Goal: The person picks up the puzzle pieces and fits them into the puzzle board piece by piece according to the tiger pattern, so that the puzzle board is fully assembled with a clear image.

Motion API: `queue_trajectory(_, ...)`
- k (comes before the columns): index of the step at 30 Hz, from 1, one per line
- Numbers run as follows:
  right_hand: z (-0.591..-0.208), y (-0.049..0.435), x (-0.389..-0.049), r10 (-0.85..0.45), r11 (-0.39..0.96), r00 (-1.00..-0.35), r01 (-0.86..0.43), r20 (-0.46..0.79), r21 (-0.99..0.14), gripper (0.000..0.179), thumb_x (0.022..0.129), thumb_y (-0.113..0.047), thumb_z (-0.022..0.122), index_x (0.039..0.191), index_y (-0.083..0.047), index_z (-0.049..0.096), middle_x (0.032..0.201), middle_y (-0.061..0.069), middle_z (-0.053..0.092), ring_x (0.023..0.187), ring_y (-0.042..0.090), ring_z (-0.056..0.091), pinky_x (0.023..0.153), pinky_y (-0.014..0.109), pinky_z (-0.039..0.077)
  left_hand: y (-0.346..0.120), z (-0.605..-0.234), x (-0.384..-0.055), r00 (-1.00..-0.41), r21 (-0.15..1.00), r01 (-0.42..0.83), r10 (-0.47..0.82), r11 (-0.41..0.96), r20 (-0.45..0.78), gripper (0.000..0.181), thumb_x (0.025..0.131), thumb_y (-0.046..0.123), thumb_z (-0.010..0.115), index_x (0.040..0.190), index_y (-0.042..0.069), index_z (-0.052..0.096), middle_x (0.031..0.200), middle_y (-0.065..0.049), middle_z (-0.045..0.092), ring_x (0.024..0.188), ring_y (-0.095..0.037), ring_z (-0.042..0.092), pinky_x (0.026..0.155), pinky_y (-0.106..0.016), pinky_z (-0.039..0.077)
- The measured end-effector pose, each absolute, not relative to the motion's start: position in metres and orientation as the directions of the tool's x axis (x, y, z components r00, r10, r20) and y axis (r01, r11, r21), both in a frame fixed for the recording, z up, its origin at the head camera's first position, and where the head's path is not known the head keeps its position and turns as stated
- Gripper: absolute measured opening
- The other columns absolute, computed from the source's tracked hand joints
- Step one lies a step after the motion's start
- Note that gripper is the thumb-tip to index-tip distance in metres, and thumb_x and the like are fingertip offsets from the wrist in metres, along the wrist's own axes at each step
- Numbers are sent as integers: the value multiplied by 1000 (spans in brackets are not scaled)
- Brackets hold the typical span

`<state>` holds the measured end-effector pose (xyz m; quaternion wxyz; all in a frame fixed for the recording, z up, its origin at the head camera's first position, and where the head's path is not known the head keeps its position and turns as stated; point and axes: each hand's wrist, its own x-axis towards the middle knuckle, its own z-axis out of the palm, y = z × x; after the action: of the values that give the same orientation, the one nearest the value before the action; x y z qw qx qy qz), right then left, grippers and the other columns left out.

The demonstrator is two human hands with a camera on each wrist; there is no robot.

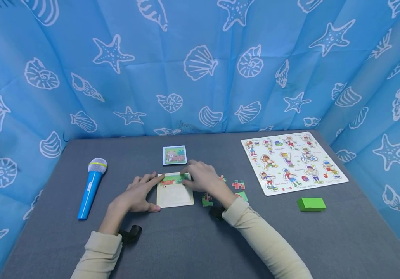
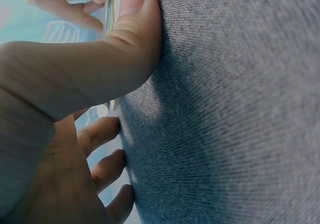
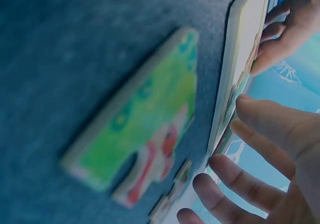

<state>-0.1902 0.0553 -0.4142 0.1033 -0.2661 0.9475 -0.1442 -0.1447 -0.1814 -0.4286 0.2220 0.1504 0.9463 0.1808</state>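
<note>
A small pale puzzle tray (image 1: 174, 195) lies on the grey table (image 1: 193, 240), with green and red pieces (image 1: 172, 179) set along its top row. My left hand (image 1: 149, 192) rests against the tray's left edge, index finger stretched to the top corner and thumb (image 2: 135, 14) pressed on the cloth by the tray edge (image 2: 111, 4). My right hand (image 1: 188, 179) lies over the tray's top right, with straight fingers (image 3: 260, 134) pressing on the pieces there. Loose pieces (image 1: 238, 185) lie to its right, and one (image 3: 145, 139) shows blurred in the right wrist view.
A small picture card (image 1: 175, 155) lies behind the tray. A blue toy microphone (image 1: 92, 188) lies at the left. At the right are a white peg puzzle board (image 1: 293, 162) with cartoon figures and a green block (image 1: 311, 204). A blue seashell curtain (image 1: 200, 66) surrounds the table.
</note>
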Motion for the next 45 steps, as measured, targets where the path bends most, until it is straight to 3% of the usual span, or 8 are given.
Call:
queue_trajectory(3, -414, 61, -191, -534, 813, -838, -474, -111, -339, 31, 95, -32, 73, 124, -21, 75, 125, 7, 68, 108, 27, 65, 82, 48, 56, -181, -429, -145, -855, 402, 191, 353, 896, -379, 99, 83, 43, 83, 163, 23, 28, 169, -20, 23, 142, -47, 33, 110, -70, 33)
queue_trajectory(10, -412, 77, -191, -509, 830, -856, -460, -90, -316, 34, 93, -33, 75, 125, -21, 74, 113, 7, 68, 90, 25, 62, 68, 43, 52, -182, -431, -146, -859, 397, 194, 350, 897, -373, 100, 83, 42, 85, 163, 22, 29, 168, -20, 23, 141, -47, 33, 110, -69, 33)
queue_trajectory(17, -410, 96, -190, -467, 860, -877, -420, -115, -288, 42, 90, -37, 78, 129, -22, 72, 129, 10, 67, 108, 29, 66, 80, 51, 56, -182, -430, -145, -859, 407, 200, 359, 891, -364, 99, 83, 40, 85, 163, 21, 29, 169, -20, 24, 140, -46, 34, 110, -68, 34)
queue_trajectory(22, -410, 106, -188, -455, 868, -880, -406, -133, -285, 47, 89, -39, 80, 131, -21, 71, 119, 8, 68, 100, 25, 64, 74, 47, 54, -182, -429, -145, -861, 401, 193, 351, 895, -369, 98, 83, 40, 84, 163, 23, 29, 169, -19, 24, 141, -47, 34, 110, -69, 34)
queue_trajectory(30, -412, 110, -183, -463, 864, -878, -415, -125, -286, 44, 88, -41, 80, 126, -20, 74, 120, 7, 70, 108, 28, 66, 83, 52, 55, -181, -430, -145, -862, 400, 198, 353, 895, -363, 98, 83, 40, 84, 163, 23, 29, 168, -20, 24, 140, -47, 34, 110, -69, 34)
queue_trajectory(45, -416, 104, -180, -450, 862, -887, -402, -102, -310, 32, 89, -35, 80, 116, -18, 77, 116, 5, 74, 106, 26, 68, 82, 51, 57, -181, -430, -145, -863, 398, 206, 358, 894, -357, 98, 83, 39, 84, 162, 22, 29, 168, -20, 25, 140, -47, 34, 110, -70, 33)
